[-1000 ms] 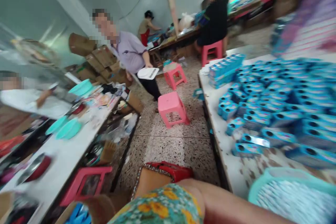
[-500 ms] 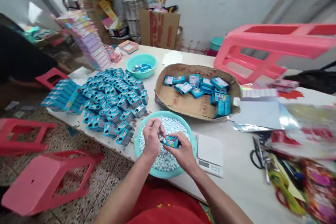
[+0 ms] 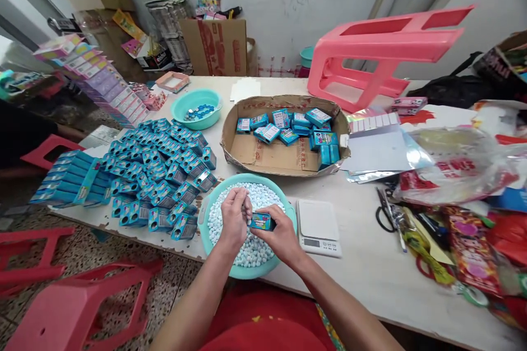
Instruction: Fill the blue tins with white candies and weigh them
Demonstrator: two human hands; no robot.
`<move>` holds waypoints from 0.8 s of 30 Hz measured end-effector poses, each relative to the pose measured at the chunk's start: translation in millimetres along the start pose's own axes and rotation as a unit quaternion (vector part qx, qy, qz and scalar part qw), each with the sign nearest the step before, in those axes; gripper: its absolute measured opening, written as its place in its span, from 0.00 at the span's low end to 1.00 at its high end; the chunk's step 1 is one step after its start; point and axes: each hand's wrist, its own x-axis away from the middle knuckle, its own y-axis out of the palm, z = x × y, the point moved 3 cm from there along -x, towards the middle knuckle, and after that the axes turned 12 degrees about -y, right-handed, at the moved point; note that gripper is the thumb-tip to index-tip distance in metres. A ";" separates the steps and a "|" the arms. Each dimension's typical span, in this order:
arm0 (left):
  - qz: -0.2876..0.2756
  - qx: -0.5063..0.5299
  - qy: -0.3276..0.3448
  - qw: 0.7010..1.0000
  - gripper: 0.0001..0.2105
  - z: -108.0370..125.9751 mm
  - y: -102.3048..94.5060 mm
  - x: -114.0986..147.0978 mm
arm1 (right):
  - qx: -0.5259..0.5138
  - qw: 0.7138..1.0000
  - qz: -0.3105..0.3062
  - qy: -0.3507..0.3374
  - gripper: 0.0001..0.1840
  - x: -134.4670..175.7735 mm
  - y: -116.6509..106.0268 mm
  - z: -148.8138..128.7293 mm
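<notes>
On my head-camera feed, the right hand [image 3: 284, 234] was clamped on a blue box [image 3: 261, 221], between thumb and fingers. The box was positioned above the white pieces [image 3: 253, 253] in a teal basin [image 3: 258, 272]. The left hand [image 3: 234, 216] was curled beside the box's left end; I could not tell whether it gripped anything. A white scale [image 3: 318, 221] lay just right of the basin.

A small blue box [image 3: 261, 221], lettered side up, is held above pale pellets [image 3: 253, 253] in a round turquoise basin [image 3: 256, 273].
</notes>
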 end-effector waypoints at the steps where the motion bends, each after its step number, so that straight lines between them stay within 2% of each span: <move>1: 0.002 -0.001 0.004 1.000 0.12 0.6 -1.4 -0.9 | 0.000 1.000 0.000 0.004 0.15 0.3 -3.9 0.9; 3: 0.009 -0.023 0.024 0.999 0.11 2.7 -5.1 -1.3 | 0.001 1.000 0.005 0.012 0.16 0.6 -12.0 2.9; 5: 0.012 -0.114 0.041 0.993 0.10 3.2 -7.8 -1.1 | 0.000 1.000 0.012 0.022 0.16 -0.6 -17.8 4.8; 7: 0.008 -0.243 0.048 0.969 0.10 0.1 -9.1 -1.8 | -0.004 0.999 0.017 0.029 0.15 -3.4 -20.9 6.1; 9: 0.011 -0.326 0.038 0.944 0.10 -6.0 -12.1 -4.7 | -0.010 0.999 0.021 0.033 0.15 -6.4 -24.0 6.0; 14: 0.028 -0.346 -0.008 0.938 0.10 -24.9 -36.6 -22.6 | -0.083 0.995 0.027 0.046 0.18 -0.6 -51.0 7.0; 16: 0.001 -0.441 0.019 0.897 0.09 -32.8 -47.5 -30.8 | -0.112 0.990 0.050 0.069 0.19 8.4 -70.7 14.3; 19: -0.025 -0.580 0.084 0.810 0.07 -41.4 -55.2 -41.8 | -0.081 0.984 0.105 0.119 0.19 24.1 -103.1 36.8; 20: -0.026 -0.596 0.097 0.797 0.08 -42.2 -53.3 -46.0 | -0.056 0.982 0.125 0.133 0.19 29.3 -113.0 46.7; 22: -0.014 -0.588 0.120 0.800 0.10 -39.6 -39.2 -56.7 | -0.009 0.975 0.165 0.151 0.19 39.0 -129.6 68.7; 24: 0.001 -0.559 0.157 0.814 0.11 -34.2 -9.2 -72.5 | 0.025 0.965 0.205 0.163 0.19 48.0 -140.1 92.1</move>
